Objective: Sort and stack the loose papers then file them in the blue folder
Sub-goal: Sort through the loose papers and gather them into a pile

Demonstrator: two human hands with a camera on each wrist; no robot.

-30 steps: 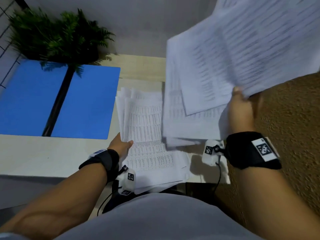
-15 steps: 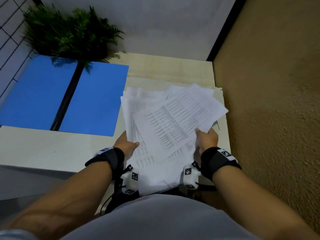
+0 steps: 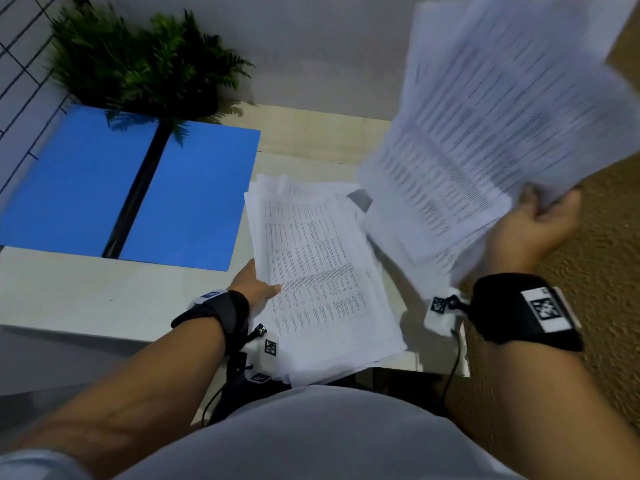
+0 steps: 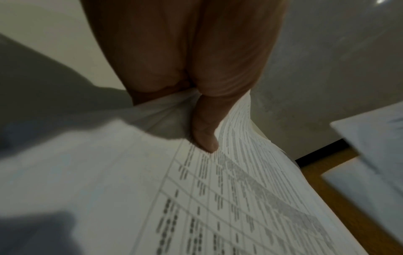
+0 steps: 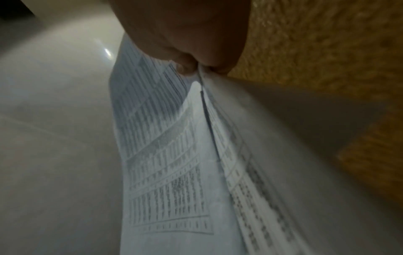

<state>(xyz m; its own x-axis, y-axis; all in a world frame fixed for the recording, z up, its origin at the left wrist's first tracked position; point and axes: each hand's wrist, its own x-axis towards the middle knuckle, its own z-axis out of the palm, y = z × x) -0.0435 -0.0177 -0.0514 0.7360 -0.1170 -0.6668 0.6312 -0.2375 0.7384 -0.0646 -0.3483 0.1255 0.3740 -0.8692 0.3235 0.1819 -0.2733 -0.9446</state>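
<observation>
A pile of printed sheets lies on the pale desk, overhanging its near edge. My left hand pinches the pile's left edge, thumb on top of the sheets. My right hand grips a fanned bundle of papers lifted high at the right, blurred with motion; the right wrist view shows the fingers pinching those sheets. The blue folder lies open and flat at the left of the desk, with a black spine down its middle.
A green fern-like plant stands at the desk's back left, overhanging the folder. A rough tan wall runs close along the right. The desk has bare surface in front of the folder. A wire grid is at far left.
My right hand has lifted a bundle of sheets up and to the right from the pile, where it had lowered them half a second ago. The left hand stays on the pile's left edge.
</observation>
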